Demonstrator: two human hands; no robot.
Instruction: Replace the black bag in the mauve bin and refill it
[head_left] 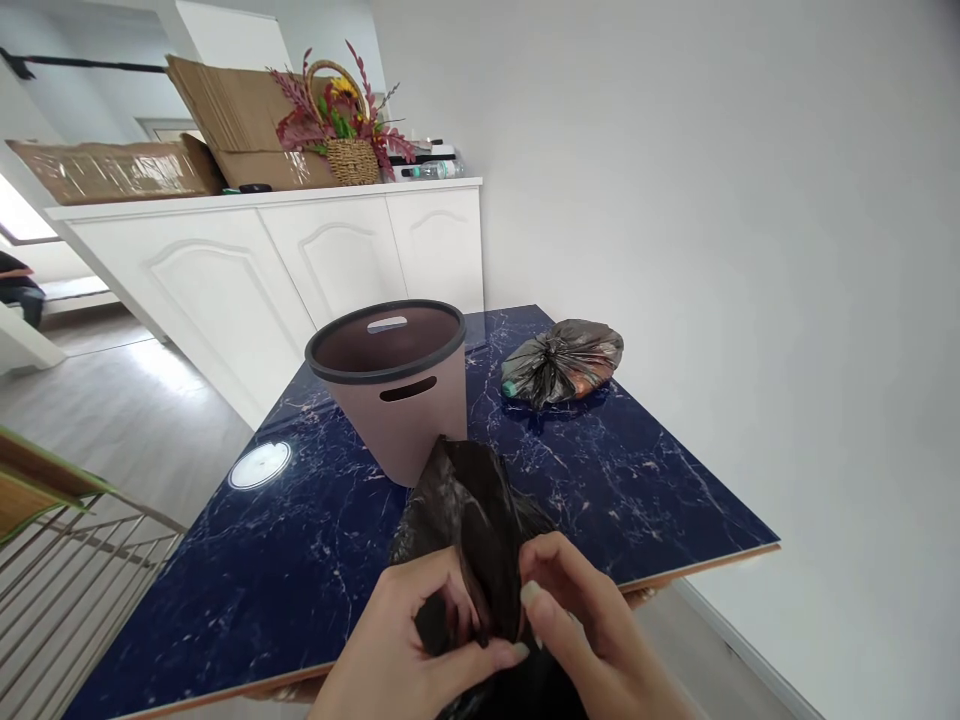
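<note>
A black plastic bag [450,500] hangs bunched between my two hands at the near edge of the table. My left hand [420,640] pinches its edge between thumb and fingers. On the other side, my right hand [577,620] has its thumb and curled fingers closed on the bag's edge. Just beyond the bag stands an upright mauve trash bin [405,430] with a dark rim and oval handle slots; its visible inside holds no liner. To the right of the bin lies a knotted, filled black garbage bag [562,362], with something green and orange showing through.
The blue marbled table [300,560] meets a white wall [675,250] on the right. Behind it, a white cabinet [337,260] carries cardboard boxes [120,170], a flower basket [352,160] and a plastic bottle [439,171]. A metal rack [82,580] stands at left.
</note>
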